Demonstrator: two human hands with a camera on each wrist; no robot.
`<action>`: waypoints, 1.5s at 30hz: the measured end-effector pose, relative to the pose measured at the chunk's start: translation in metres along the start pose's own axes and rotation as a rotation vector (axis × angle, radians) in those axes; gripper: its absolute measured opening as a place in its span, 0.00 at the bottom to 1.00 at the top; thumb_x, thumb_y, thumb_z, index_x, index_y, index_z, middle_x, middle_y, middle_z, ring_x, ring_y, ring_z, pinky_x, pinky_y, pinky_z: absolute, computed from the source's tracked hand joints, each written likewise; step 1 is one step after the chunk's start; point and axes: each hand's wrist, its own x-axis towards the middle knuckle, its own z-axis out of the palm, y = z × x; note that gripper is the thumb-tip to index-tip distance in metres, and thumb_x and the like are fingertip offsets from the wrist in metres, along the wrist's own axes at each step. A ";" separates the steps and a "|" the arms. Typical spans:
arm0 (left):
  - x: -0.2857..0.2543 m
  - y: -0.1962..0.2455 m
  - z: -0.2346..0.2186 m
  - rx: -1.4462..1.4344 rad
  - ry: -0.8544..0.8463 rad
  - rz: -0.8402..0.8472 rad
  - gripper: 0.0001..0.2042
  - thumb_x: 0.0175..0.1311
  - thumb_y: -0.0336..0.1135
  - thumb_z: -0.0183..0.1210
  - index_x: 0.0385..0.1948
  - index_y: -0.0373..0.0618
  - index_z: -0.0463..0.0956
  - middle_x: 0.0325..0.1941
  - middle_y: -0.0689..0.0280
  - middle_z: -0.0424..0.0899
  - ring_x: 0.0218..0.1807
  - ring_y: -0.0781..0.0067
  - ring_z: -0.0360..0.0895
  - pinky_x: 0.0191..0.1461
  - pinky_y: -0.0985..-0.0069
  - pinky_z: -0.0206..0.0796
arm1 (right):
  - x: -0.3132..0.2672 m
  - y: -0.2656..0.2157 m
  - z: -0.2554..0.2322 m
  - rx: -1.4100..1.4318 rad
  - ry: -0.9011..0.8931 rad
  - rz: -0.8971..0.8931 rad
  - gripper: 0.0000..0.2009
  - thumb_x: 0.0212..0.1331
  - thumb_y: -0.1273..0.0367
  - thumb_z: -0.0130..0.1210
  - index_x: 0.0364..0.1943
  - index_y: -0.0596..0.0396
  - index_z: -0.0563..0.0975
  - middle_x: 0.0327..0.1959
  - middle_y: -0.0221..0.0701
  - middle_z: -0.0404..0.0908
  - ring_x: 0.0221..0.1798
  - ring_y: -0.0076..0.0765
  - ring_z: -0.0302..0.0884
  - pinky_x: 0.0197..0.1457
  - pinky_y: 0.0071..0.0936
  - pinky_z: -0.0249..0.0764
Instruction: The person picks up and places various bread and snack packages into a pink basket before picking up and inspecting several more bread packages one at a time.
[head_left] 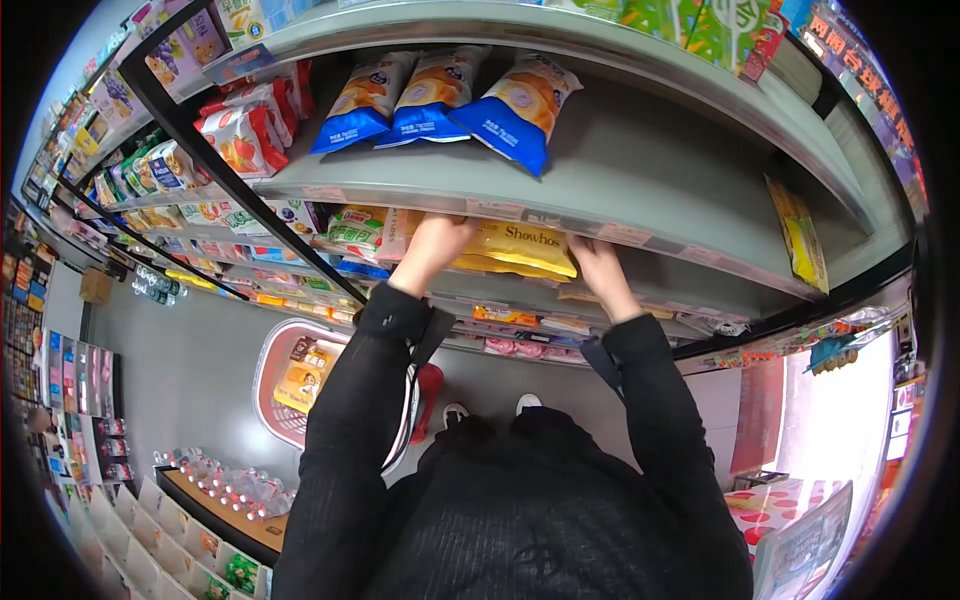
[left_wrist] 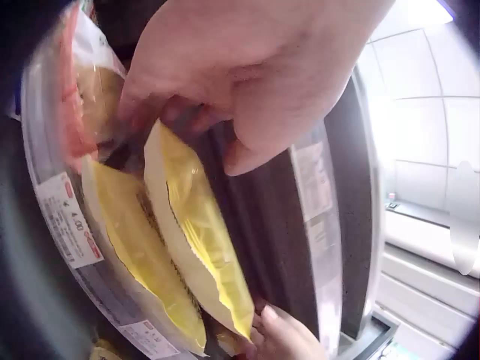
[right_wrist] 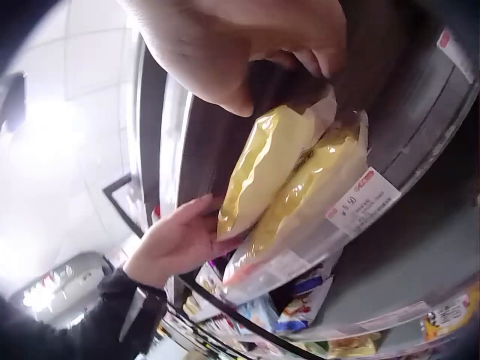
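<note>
Two yellow snack bags point(left_wrist: 142, 247) stand side by side on a shelf under a grey ledge, the word Showhos on the front one in the head view. My left hand point(head_left: 437, 252) is at the left end of the bags, its fingers bent around that end and its thumb apart from the packaging. At the opposite end is my right hand point(head_left: 603, 272), fingertips right by the bag's edge, its thumb also clear of it. The rear yellow bag point(right_wrist: 262, 172) lies between the two hands. Part of the left hand is hidden by the ledge in the head view.
Three blue-and-white bags point(head_left: 430, 95) lie on the shelf above, with a yellow packet point(head_left: 797, 235) at its far right. A pink basket point(head_left: 272, 410) holding a yellow bag stands on the floor. A black shelf post point(head_left: 240, 190) rises on the left.
</note>
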 end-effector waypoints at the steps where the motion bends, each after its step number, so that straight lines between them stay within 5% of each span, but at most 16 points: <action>1: 0.013 -0.009 0.008 0.193 -0.027 0.121 0.12 0.55 0.35 0.50 0.38 0.38 0.71 0.36 0.54 0.76 0.39 0.62 0.72 0.42 0.71 0.63 | 0.010 0.008 0.003 0.400 -0.112 0.243 0.19 0.54 0.65 0.47 0.47 0.64 0.65 0.48 0.38 0.67 0.52 0.35 0.62 0.54 0.27 0.58; 3: 0.031 -0.017 0.012 0.396 -0.054 0.242 0.11 0.54 0.35 0.48 0.35 0.38 0.72 0.34 0.51 0.76 0.38 0.58 0.72 0.41 0.68 0.63 | 0.022 0.017 0.010 0.560 -0.149 0.305 0.17 0.54 0.66 0.47 0.46 0.63 0.66 0.48 0.36 0.67 0.51 0.32 0.62 0.54 0.26 0.58; 6: 0.029 -0.008 0.008 0.262 -0.227 -0.073 0.12 0.54 0.35 0.48 0.35 0.39 0.72 0.35 0.51 0.76 0.39 0.57 0.72 0.42 0.67 0.62 | 0.022 0.009 0.009 0.652 -0.208 0.397 0.13 0.56 0.69 0.45 0.43 0.60 0.69 0.46 0.33 0.69 0.46 0.27 0.66 0.49 0.23 0.63; 9: 0.010 0.028 0.009 0.027 -0.009 0.174 0.13 0.54 0.37 0.49 0.37 0.40 0.72 0.37 0.54 0.76 0.42 0.58 0.72 0.45 0.70 0.63 | 0.006 -0.016 0.000 0.598 -0.101 0.434 0.13 0.54 0.70 0.48 0.42 0.63 0.70 0.43 0.32 0.72 0.45 0.26 0.67 0.49 0.23 0.63; 11: -0.008 0.049 0.003 -0.256 -0.161 -0.196 0.17 0.53 0.40 0.51 0.42 0.39 0.70 0.43 0.54 0.75 0.47 0.62 0.71 0.49 0.73 0.61 | -0.008 -0.031 -0.013 0.562 -0.155 0.416 0.14 0.53 0.70 0.49 0.42 0.64 0.71 0.42 0.32 0.73 0.45 0.25 0.68 0.50 0.21 0.61; 14: -0.041 0.045 0.008 -0.327 -0.087 -0.262 0.24 0.54 0.38 0.52 0.49 0.31 0.60 0.43 0.59 0.73 0.46 0.73 0.68 0.51 0.77 0.59 | -0.041 -0.049 -0.024 0.635 -0.226 0.422 0.23 0.55 0.69 0.48 0.53 0.65 0.59 0.53 0.34 0.64 0.56 0.26 0.58 0.59 0.22 0.52; 16: -0.081 0.042 0.018 -0.417 0.015 -0.226 0.25 0.55 0.38 0.51 0.51 0.32 0.56 0.44 0.57 0.71 0.47 0.70 0.67 0.51 0.76 0.58 | -0.070 -0.071 -0.022 0.597 -0.288 0.350 0.24 0.56 0.71 0.43 0.57 0.64 0.53 0.56 0.34 0.60 0.58 0.29 0.56 0.61 0.24 0.51; 18: -0.123 0.058 0.005 -0.376 0.096 -0.126 0.25 0.53 0.39 0.49 0.50 0.31 0.56 0.47 0.44 0.66 0.52 0.52 0.63 0.55 0.69 0.55 | -0.097 -0.075 -0.020 0.498 -0.401 0.375 0.25 0.56 0.72 0.43 0.58 0.62 0.51 0.58 0.36 0.56 0.60 0.30 0.53 0.61 0.24 0.49; 21: -0.190 0.046 -0.009 -0.362 0.067 -0.290 0.28 0.56 0.38 0.50 0.54 0.34 0.50 0.54 0.48 0.59 0.58 0.56 0.57 0.60 0.70 0.49 | -0.129 -0.076 -0.009 0.345 -0.614 0.321 0.29 0.54 0.76 0.42 0.59 0.61 0.46 0.61 0.39 0.49 0.64 0.34 0.46 0.63 0.29 0.44; 26: -0.281 0.003 -0.049 -0.362 0.269 -0.587 0.28 0.57 0.37 0.51 0.55 0.32 0.50 0.58 0.51 0.57 0.61 0.64 0.52 0.62 0.72 0.44 | -0.147 -0.076 0.074 0.561 -1.039 0.308 0.32 0.52 0.76 0.47 0.59 0.62 0.42 0.60 0.42 0.47 0.65 0.36 0.42 0.63 0.33 0.47; 28: -0.309 -0.035 -0.072 -0.352 0.295 -0.753 0.26 0.57 0.33 0.49 0.56 0.33 0.49 0.56 0.57 0.61 0.58 0.69 0.57 0.59 0.76 0.49 | -0.154 -0.064 0.128 0.552 -1.201 0.377 0.33 0.51 0.74 0.50 0.58 0.63 0.44 0.59 0.41 0.50 0.62 0.36 0.50 0.62 0.33 0.52; 30: -0.327 -0.074 -0.098 -0.260 0.310 -0.799 0.25 0.57 0.31 0.49 0.55 0.33 0.51 0.54 0.57 0.63 0.56 0.70 0.60 0.57 0.77 0.52 | -0.168 -0.057 0.188 0.718 -1.260 0.659 0.31 0.51 0.73 0.50 0.57 0.64 0.47 0.56 0.40 0.55 0.57 0.35 0.59 0.58 0.29 0.57; 34: -0.346 -0.158 -0.122 -0.099 0.274 -0.788 0.26 0.54 0.40 0.52 0.52 0.34 0.58 0.49 0.50 0.69 0.53 0.63 0.67 0.54 0.74 0.57 | -0.198 -0.044 0.279 0.680 -1.177 0.921 0.23 0.48 0.76 0.49 0.51 0.63 0.58 0.48 0.36 0.66 0.50 0.30 0.66 0.51 0.23 0.62; 36: -0.341 -0.186 -0.129 -0.020 0.041 -0.869 0.26 0.53 0.42 0.52 0.51 0.36 0.58 0.50 0.50 0.69 0.54 0.61 0.66 0.54 0.73 0.57 | -0.212 -0.028 0.309 0.667 -1.109 1.045 0.20 0.47 0.77 0.48 0.48 0.62 0.62 0.45 0.35 0.69 0.48 0.29 0.66 0.49 0.23 0.63; 42: -0.313 -0.222 -0.110 0.154 -0.178 -0.796 0.27 0.50 0.46 0.50 0.50 0.39 0.60 0.46 0.48 0.70 0.45 0.50 0.70 0.48 0.67 0.62 | -0.241 0.033 0.356 0.565 -0.820 1.433 0.13 0.47 0.77 0.45 0.41 0.61 0.68 0.37 0.34 0.71 0.40 0.31 0.69 0.44 0.27 0.65; 45: -0.304 -0.214 -0.090 0.360 -0.293 -0.798 0.23 0.49 0.43 0.50 0.45 0.38 0.60 0.42 0.46 0.70 0.42 0.49 0.71 0.46 0.62 0.62 | -0.238 0.037 0.358 0.547 -0.791 1.417 0.12 0.51 0.74 0.45 0.41 0.59 0.67 0.37 0.33 0.71 0.40 0.31 0.70 0.43 0.25 0.66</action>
